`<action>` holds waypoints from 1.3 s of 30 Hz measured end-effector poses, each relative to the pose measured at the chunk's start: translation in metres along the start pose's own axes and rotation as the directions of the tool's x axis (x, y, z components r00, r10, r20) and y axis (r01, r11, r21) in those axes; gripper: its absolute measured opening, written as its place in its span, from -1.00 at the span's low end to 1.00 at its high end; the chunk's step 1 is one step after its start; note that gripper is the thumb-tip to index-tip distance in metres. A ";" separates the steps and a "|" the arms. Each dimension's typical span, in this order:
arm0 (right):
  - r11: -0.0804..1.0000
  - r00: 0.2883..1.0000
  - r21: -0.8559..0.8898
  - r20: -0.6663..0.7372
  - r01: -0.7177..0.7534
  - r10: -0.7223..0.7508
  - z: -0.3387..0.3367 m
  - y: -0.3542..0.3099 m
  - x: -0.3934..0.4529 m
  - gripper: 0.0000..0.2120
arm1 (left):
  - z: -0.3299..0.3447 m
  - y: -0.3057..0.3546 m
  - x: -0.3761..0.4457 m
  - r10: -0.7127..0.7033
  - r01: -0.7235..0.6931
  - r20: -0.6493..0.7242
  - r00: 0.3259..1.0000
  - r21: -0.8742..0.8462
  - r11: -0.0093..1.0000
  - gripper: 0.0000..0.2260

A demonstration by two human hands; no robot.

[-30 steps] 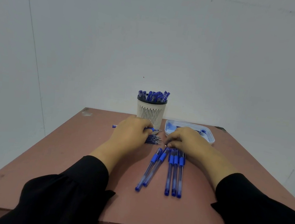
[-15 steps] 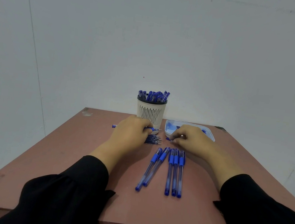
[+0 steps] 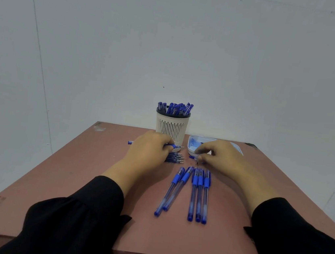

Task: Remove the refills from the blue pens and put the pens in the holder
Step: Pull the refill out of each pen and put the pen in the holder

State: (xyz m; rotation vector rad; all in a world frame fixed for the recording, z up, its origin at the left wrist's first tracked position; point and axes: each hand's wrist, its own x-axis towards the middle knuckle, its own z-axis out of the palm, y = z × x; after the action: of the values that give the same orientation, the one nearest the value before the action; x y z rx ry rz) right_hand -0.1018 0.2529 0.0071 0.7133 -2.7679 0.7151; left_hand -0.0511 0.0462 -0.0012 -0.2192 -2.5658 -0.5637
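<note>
My left hand [image 3: 148, 152] grips a blue pen [image 3: 175, 147] that lies sideways, tip pointing right, just in front of the slotted cream holder [image 3: 171, 125]. The holder stands upright at the table's back and is full of blue pens. A small pile of pens [image 3: 174, 157] lies under my left fingers. My right hand [image 3: 220, 156] pinches a small blue piece [image 3: 195, 157] just in front of the white tray [image 3: 192, 144]. Several capped blue pens [image 3: 196, 191] lie in a row near the middle of the table.
The reddish-brown table [image 3: 71, 178] has worn patches at its back left corner and left edge. A pale wall stands right behind the holder and tray. The tray holds small blue parts.
My right hand has moved away from the tips of the pen row toward the tray, and now pinches a small piece. My left hand has stayed put.
</note>
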 end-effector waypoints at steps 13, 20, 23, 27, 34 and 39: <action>0.971 0.945 -0.108 -0.228 0.215 -0.235 0.012 -0.019 0.001 -0.84 | -0.001 -0.012 0.006 0.044 -0.045 -0.030 0.999 -0.044 0.998 -0.81; 0.979 0.952 -0.197 -0.306 -0.048 -0.015 0.003 -0.002 0.005 -0.84 | -0.021 -0.043 0.011 -0.167 0.192 -0.153 0.974 0.168 0.967 -0.78; 0.966 0.964 -0.251 -0.266 -0.055 -0.014 0.009 -0.013 0.007 -0.84 | -0.024 -0.051 0.012 -0.262 0.306 -0.234 0.936 0.177 0.935 -0.76; 0.970 0.980 -0.244 -0.186 0.019 -0.066 0.026 -0.041 0.016 -0.84 | -0.023 -0.050 0.011 -0.285 0.325 -0.236 0.929 0.157 0.932 -0.75; 0.961 0.998 -0.278 -0.066 -0.010 -0.009 0.036 -0.054 0.022 -0.87 | -0.022 -0.046 0.011 -0.276 0.313 -0.197 0.941 0.195 0.930 -0.74; 0.965 0.998 -0.260 -0.070 -0.024 0.006 0.035 -0.048 0.022 -0.86 | -0.021 -0.044 0.011 -0.274 0.309 -0.185 0.944 0.197 0.931 -0.75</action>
State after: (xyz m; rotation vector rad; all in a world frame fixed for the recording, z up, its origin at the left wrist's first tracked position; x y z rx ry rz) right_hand -0.0992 0.1896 0.0031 0.6022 -2.7346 0.3585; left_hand -0.0624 -0.0022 0.0056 0.2807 -2.4973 -0.3738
